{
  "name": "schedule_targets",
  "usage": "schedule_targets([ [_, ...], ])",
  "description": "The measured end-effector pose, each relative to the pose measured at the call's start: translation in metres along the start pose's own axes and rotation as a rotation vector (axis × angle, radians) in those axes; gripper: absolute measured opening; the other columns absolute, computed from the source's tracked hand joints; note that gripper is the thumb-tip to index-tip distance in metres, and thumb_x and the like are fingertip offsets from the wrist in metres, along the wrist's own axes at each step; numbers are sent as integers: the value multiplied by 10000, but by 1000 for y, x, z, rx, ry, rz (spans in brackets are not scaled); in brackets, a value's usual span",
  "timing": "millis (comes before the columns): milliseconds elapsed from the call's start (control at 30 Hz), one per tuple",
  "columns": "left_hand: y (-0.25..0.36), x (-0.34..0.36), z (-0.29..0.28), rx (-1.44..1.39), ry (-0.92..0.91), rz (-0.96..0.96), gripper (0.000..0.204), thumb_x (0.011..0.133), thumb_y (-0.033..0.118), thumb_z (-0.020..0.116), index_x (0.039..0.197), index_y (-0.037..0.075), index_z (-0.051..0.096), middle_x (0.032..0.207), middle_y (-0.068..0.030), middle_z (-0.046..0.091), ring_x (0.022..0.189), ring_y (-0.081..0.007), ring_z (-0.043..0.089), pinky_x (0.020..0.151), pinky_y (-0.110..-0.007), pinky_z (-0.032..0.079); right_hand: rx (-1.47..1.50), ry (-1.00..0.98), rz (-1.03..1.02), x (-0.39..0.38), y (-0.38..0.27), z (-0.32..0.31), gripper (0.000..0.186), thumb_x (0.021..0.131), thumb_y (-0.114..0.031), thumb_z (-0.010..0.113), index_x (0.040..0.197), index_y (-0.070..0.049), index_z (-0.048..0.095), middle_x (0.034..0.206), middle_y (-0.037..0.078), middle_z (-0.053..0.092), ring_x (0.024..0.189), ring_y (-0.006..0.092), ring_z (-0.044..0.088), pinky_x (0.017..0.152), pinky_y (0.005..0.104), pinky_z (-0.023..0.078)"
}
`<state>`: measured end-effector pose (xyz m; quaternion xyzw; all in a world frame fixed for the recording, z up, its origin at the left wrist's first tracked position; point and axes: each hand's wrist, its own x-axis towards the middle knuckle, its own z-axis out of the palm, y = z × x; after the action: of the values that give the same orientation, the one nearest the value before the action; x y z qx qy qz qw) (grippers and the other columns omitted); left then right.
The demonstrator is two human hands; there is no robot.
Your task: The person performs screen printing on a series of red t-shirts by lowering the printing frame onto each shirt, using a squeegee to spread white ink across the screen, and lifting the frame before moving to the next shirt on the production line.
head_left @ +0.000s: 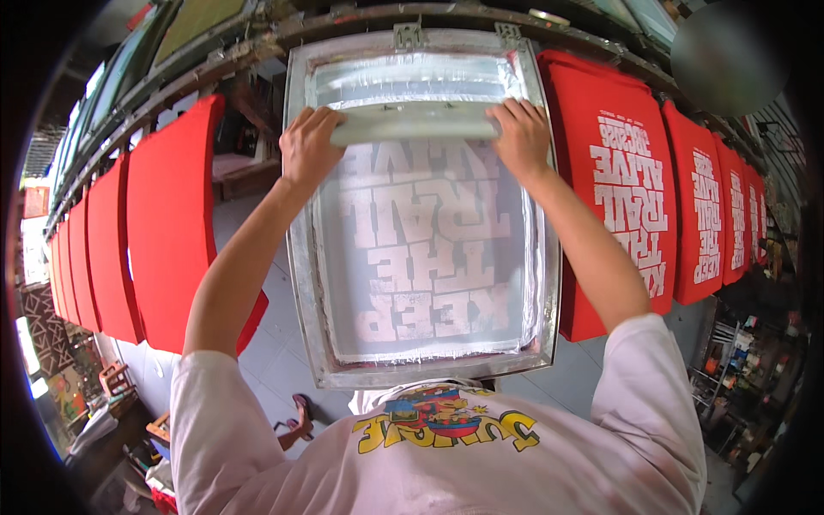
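Observation:
A silk-screen frame point(554, 283) lies in front of me, its pale mesh showing large block lettering. Across the upper part of the mesh stretches a long, pale squeegee point(416, 124). My left hand point(311, 146) grips its left end, fingers curled over the top. At the other end, my right hand point(522, 137) is closed on the same squeegee. White ink point(412, 73) shows on the mesh beyond the squeegee. What lies beneath the screen is hidden, apart from the letter shapes seen through the mesh.
Plain red shirts point(172, 227) on boards stand in a row at left. Red shirts with white lettering point(605, 197) line the right. Metal hinge clamps point(408, 35) join the frame's far edge to a long rail. Shelves with small containers point(742, 369) stand at lower right.

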<state>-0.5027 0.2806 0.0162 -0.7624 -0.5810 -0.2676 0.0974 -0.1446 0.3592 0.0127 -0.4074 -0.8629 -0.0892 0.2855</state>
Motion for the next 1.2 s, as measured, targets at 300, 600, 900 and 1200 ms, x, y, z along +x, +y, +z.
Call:
schedule_targets([
  [300, -53, 145, -24, -25, -577, -149, 678, 612, 568, 886, 1075, 82, 793, 1039, -198, 756, 1007, -363, 718, 890, -458, 558, 28, -743, 118, 156, 59, -27, 623, 639, -416, 916, 1106, -37, 754, 1030, 199, 754, 1029, 373, 714, 952, 445, 522],
  [600, 107, -124, -154, -142, -244, -17, 283, 640, 196, 868, 871, 109, 731, 883, -68, 705, 803, -266, 689, 727, -410, 559, 131, -438, -79, -110, -85, -181, 253, 732, -123, 796, 982, -119, 757, 946, 73, 664, 978, 278, 613, 1036, 516, 407],
  [900, 218, -317, -176, -159, -102, -161, 429, 575, 47, 779, 978, 129, 655, 997, -29, 647, 934, -263, 609, 816, -410, 455, 55, -190, 14, -295, -194, -226, 323, 792, -24, 641, 1089, -109, 734, 1047, 13, 655, 949, 208, 603, 966, 431, 410],
  [1200, 220, -303, -195, -342, -70, -133, 441, 682, 295, 906, 989, 87, 667, 950, -72, 632, 907, -274, 597, 830, -412, 467, 278, -253, -73, -292, -186, -236, 533, 694, -209, 744, 1211, -91, 693, 1055, 95, 620, 988, 294, 601, 1026, 516, 437],
])
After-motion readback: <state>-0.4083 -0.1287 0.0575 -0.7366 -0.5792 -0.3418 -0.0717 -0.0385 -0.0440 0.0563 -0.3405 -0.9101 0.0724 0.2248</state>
